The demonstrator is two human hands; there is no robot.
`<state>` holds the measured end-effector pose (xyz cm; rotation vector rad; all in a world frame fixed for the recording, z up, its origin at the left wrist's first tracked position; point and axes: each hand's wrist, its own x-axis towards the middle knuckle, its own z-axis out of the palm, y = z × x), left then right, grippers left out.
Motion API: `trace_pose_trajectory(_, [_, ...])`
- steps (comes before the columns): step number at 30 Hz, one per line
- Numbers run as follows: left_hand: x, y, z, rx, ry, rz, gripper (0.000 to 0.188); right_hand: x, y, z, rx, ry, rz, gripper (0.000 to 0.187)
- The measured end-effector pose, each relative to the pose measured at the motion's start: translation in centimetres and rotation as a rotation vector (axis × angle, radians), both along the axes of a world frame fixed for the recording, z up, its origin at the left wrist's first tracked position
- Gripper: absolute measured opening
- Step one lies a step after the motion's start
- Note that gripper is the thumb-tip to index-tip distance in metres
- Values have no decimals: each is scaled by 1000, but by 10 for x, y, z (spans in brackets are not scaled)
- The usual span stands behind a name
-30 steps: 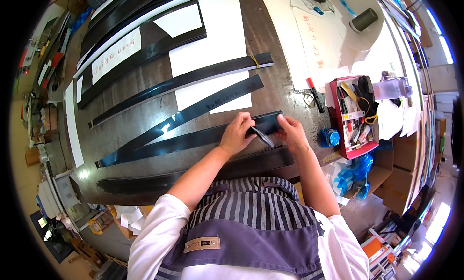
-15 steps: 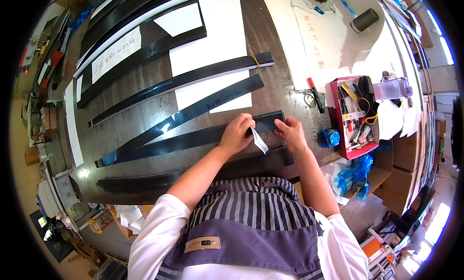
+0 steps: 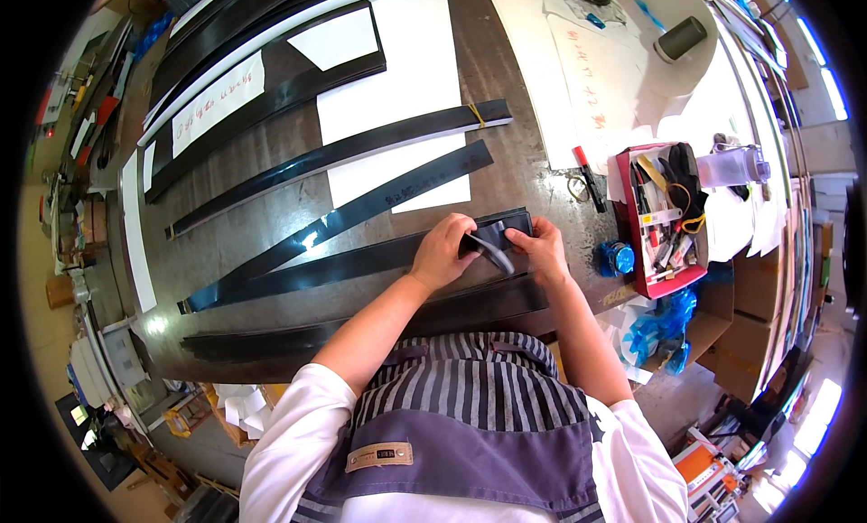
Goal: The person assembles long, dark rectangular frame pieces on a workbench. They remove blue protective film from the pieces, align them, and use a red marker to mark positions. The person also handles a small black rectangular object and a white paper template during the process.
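Observation:
A stack of long black strips [image 3: 352, 259] lies slantwise on the dark table in front of me, its right end between my hands. Closed around the upper strips near that end is my left hand [image 3: 442, 254]. Some strip ends [image 3: 493, 255] bend back toward me beside its fingers, their edges looking grey. My right hand [image 3: 544, 250] pinches the right end of the stack, thumb on top; its other fingers are partly hidden. Just beyond lies a single dark strip [image 3: 397, 194] with faint handwriting. Farther off is a strip bundle [image 3: 343, 155] tied with a yellow band.
More black strips [image 3: 271, 340] lie along the table's near edge. Large black stacks with white paper [image 3: 217, 101] fill the far left. To the right are a red box of tools [image 3: 625, 175], a marker [image 3: 590, 178], a blue roll [image 3: 616, 258] and a clear bottle [image 3: 733, 166].
The bent-back flap beside my left hand has turned from a bright white fold to a wider, grey curl nearer the right hand. My right hand has shifted slightly left.

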<state>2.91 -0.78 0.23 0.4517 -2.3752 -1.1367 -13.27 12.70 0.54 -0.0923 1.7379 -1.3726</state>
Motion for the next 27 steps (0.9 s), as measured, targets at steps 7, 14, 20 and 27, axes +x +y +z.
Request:
trace_pose_trajectory(7, [5,-1,-3,-35,-27,-11,50,-3,-1,18,-27,-227,-99,23])
trace_pose_trajectory(14, [-1,2,4,42,-38,25,47,5,-4,3,-17,45,-4,24])
trace_pose_trajectory(20, [5,1,-7,-53,-57,12,49,-5,-1,16,11,-247,-94,26])
trace_pose_trajectory(27, [-2,3,3,10,-27,29,45,6,-3,-2,-17,67,49,23])
